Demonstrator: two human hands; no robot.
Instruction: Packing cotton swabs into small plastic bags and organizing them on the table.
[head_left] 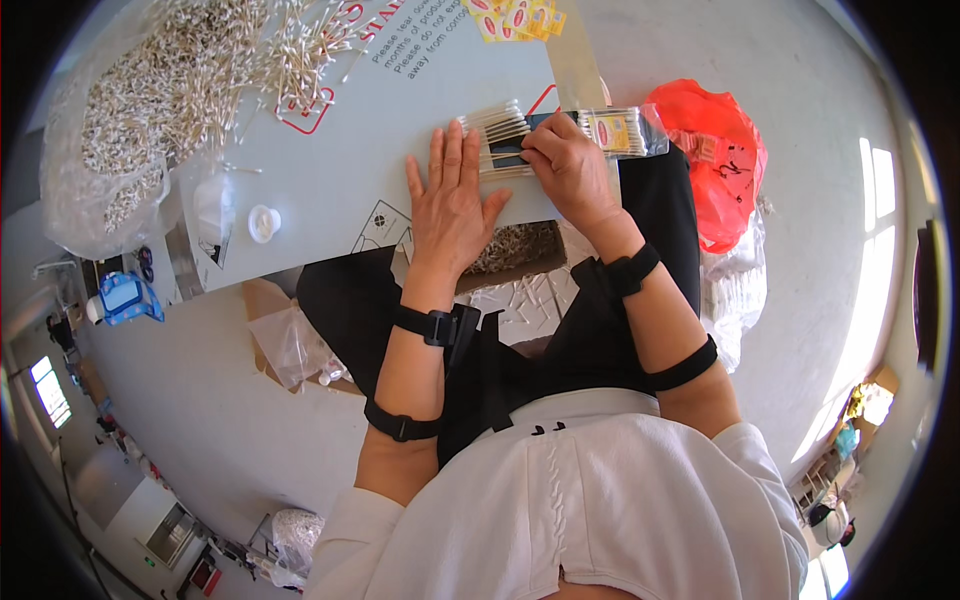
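Note:
My left hand [450, 200] lies flat on the grey-white table, fingers stretched out, its fingertips touching the left ends of a row of cotton swabs [497, 122]. The swabs lie side by side, partly over a dark flat piece [506, 150]. At the row's right end my right hand [572, 165] is closed in a pinch. What its fingertips hold is hidden. Just beyond that hand, a clear packet of cotton swabs [615, 132] with a yellow label sits at the table's right edge.
A big heap of loose cotton swabs [180, 90] fills the far left. Yellow labels [520, 18] lie at the far edge. A small white round container [264, 223] stands at left. Below the table edge is a box of swabs [520, 250]. A red plastic bag [712, 160] hangs at right.

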